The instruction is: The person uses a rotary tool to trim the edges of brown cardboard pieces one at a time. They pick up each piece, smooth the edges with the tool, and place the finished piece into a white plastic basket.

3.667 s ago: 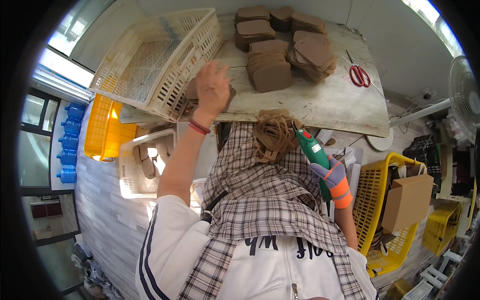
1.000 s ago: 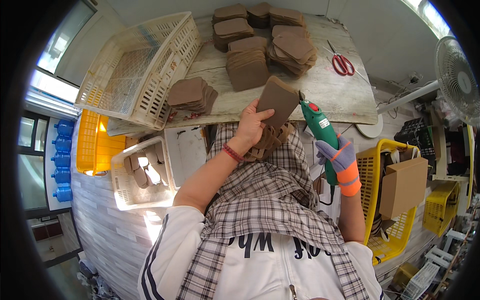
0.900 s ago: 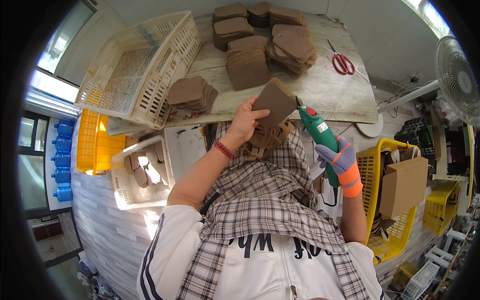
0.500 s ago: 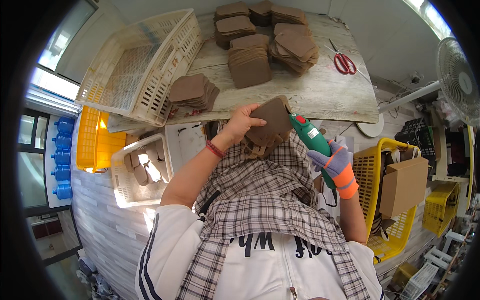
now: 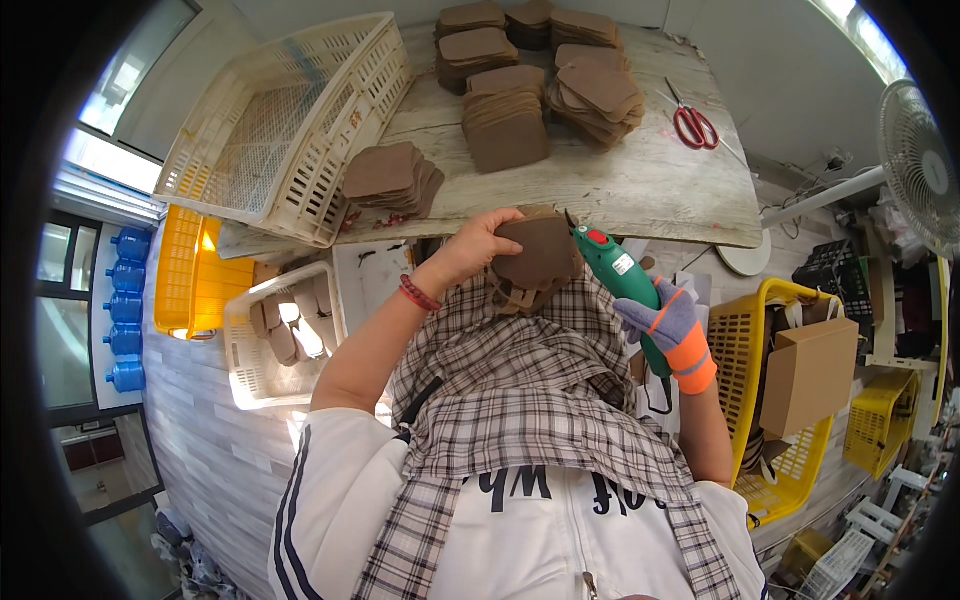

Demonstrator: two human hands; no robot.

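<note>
Fingers of left hand [image 5: 478,243] pinch brown piece [image 5: 540,252]; gloved right hand [image 5: 668,322] grips green tool [image 5: 622,283].

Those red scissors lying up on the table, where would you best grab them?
By the red handle loops of the scissors. They lie flat on the wooden table, loops toward the person, thin blades pointing away toward the far edge. Probably best to come down from above with the gloved right hand, which is on that side, keeping fingers off the blades.

Weathered wooden table [image 5: 640,190], bright window [image 5: 120,90] at left, white fan [image 5: 925,165], pale plank floor [image 5: 200,440]
</note>
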